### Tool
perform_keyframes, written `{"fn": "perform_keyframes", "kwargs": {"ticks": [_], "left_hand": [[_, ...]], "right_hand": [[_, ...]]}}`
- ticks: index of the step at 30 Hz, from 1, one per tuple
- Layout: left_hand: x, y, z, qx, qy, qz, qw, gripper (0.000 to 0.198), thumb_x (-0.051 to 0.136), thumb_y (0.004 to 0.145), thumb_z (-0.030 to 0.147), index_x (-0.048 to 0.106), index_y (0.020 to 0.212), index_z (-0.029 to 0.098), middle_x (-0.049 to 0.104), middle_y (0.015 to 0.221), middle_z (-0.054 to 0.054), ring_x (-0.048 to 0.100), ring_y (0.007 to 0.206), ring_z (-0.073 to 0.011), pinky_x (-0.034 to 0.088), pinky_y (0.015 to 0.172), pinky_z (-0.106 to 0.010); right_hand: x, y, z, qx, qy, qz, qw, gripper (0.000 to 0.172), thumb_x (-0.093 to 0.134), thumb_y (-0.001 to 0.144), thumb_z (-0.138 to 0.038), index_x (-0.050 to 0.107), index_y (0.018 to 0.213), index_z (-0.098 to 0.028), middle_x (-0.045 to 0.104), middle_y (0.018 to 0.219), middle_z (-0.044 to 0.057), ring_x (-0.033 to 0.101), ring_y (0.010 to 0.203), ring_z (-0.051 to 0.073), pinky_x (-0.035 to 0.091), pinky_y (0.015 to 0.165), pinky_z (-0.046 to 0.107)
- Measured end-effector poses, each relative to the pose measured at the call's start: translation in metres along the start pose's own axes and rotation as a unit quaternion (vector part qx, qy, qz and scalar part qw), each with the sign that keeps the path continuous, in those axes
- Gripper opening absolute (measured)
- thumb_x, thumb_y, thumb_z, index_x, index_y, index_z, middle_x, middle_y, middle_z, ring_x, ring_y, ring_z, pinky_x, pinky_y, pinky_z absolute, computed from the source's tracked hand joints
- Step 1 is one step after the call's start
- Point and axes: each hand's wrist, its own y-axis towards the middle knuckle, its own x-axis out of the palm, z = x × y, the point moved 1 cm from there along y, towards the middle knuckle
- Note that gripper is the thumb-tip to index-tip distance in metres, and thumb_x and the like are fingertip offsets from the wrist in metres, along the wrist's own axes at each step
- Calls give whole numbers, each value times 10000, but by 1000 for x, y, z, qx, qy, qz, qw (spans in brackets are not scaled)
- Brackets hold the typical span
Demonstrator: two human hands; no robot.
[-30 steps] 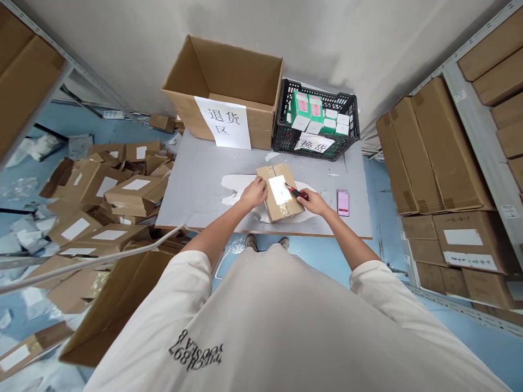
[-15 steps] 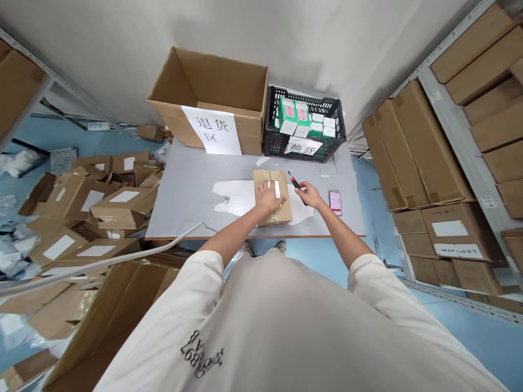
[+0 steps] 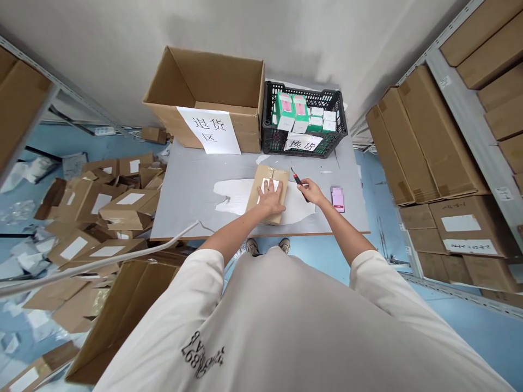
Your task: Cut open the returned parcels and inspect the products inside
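A small taped cardboard box (image 3: 266,173) with a white label lies turned at a slant on the grey table (image 3: 183,190). My left hand (image 3: 270,199) rests flat on its top, fingers spread over the label. To the right of the box, my right hand (image 3: 311,191) is closed round a utility knife (image 3: 297,178) with a red and black handle. The knife's tip points up and to the left, apart from the box. A phone (image 3: 338,199) with a pink screen lies right of this hand.
A large open carton (image 3: 245,130) and a black crate (image 3: 281,146) of green and white boxes stand along the table's back. Cardboard boxes (image 3: 85,201) are heaped on the floor at left. A pale pole (image 3: 163,247) crosses the table's front left. Shelves of cartons (image 3: 461,228) stand at right.
The small box has turned clockwise under my left hand, which now lies flatter with fingers spread. My right hand still holds the utility knife beside it. The view has shifted slightly.
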Motion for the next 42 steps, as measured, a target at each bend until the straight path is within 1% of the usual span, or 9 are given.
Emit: {"fn": "perform_keyframes", "kwargs": {"ticks": [4,8,11,16,20,26,30,36,42], "left_hand": [[-11,-2,-23,97,48,-46,993,1452,930,751,427,54,1900,279,-22,1963,-254,-37,1816,-519,94,1400,-793],[-27,-7,-53,171,84,-76,979,1430,905,705,264,101,1887,291,14,1966,-242,47,1828,-465,125,1409,-758],[-36,-13,-64,202,76,-47,975,1301,857,735,221,201,1857,287,196,1938,-236,185,1807,-438,168,1414,-708],[-39,-20,-51,164,26,33,986,1022,810,873,354,347,1773,206,507,1731,-251,490,1629,-440,325,1360,-596],[-35,-20,-39,154,30,25,987,1004,882,816,383,430,1696,209,571,1631,-238,533,1564,-451,308,1356,-603],[-30,-18,-39,191,42,-4,981,885,886,739,299,558,1553,184,573,1580,-227,520,1566,-433,208,1410,-599],[-30,-18,-41,205,35,-2,978,843,889,721,272,582,1502,195,573,1559,-213,525,1554,-425,224,1405,-596],[-32,-17,-38,218,26,-2,976,797,877,757,254,585,1495,191,561,1557,-212,539,1522,-416,328,1350,-557],[-33,-14,-32,220,15,6,975,809,876,764,277,586,1518,216,574,1551,-182,554,1497,-406,360,1328,-538]], "right_hand": [[4,3,-2,-7,70,-6,998,366,842,868,-480,676,1092,-242,813,1278,119,748,1212,292,592,1131,453],[12,0,-4,15,131,-38,990,399,848,847,-533,661,1061,-251,833,1146,86,769,1180,296,586,1166,481],[19,-8,-6,38,167,-72,983,383,866,859,-529,647,1036,-269,849,1064,55,797,1184,297,587,1180,494],[30,-31,-12,85,209,-129,966,281,837,942,-431,629,1037,-267,882,1061,66,845,1153,275,636,1134,475],[22,-44,-12,116,210,-161,957,249,794,999,-443,650,1062,-249,883,1108,91,866,1006,249,702,902,379],[-20,-40,-10,72,41,-127,988,356,751,1047,-540,730,933,-203,758,736,38,697,616,171,556,548,246],[-38,-32,-10,3,-45,-156,987,354,859,954,-544,815,1013,-198,712,697,-2,649,602,158,517,554,242],[-39,-18,-8,-47,-116,-192,973,297,785,962,-505,862,1007,-222,695,692,-31,605,621,147,467,631,252],[-36,-28,-3,32,-43,-243,969,348,820,950,-559,843,954,-211,709,683,-14,577,546,131,464,526,244]]}}
